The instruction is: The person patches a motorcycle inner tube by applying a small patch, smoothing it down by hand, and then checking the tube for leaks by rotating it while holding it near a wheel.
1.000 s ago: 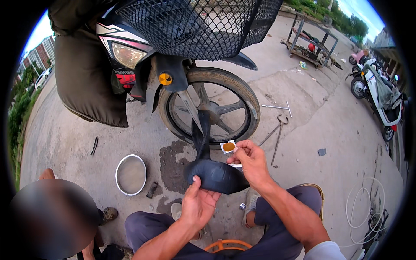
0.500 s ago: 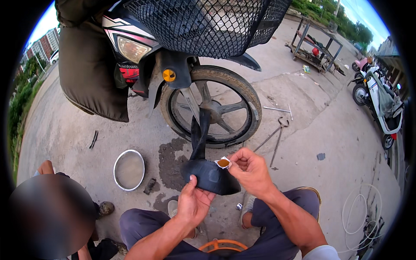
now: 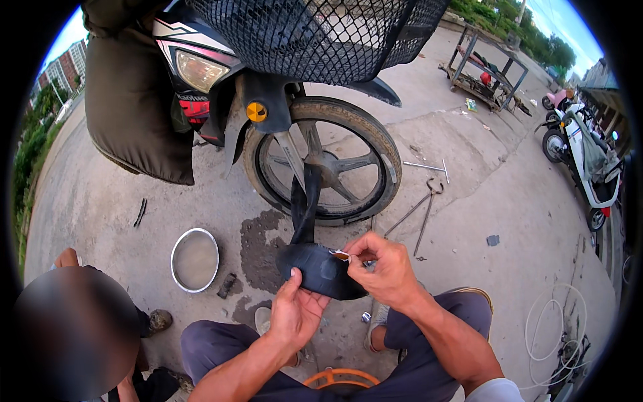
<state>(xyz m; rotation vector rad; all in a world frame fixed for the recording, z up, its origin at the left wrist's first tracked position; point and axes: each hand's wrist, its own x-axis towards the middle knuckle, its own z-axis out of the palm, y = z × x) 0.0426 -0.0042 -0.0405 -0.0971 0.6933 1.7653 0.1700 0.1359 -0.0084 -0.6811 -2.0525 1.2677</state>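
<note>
The black, smooth rubber inner tube (image 3: 309, 260) lies straight ahead of the person's lap, its fat section between the two hands. That section's long axis runs roughly left to right, dipping toward the right end; from its upper left, a narrower, folded length rises to the dark spoked front wheel (image 3: 327, 169) of the scooter. The left hand (image 3: 301, 317) grips the fat section from the near side, thumb on top and fingers beneath. The right hand (image 3: 384, 269) pinches a small orange-brown patch with silvery-white backing (image 3: 341, 256) between thumb and fingertips, tilted nearly edge-on. The patch is at the tube's upper right edge, to the left of the right hand; whether it touches the rubber, I cannot tell. A dull, rounded spot on the tube's upper face is just below and left of the patch, between the left thumb and the right hand's fingers.
</note>
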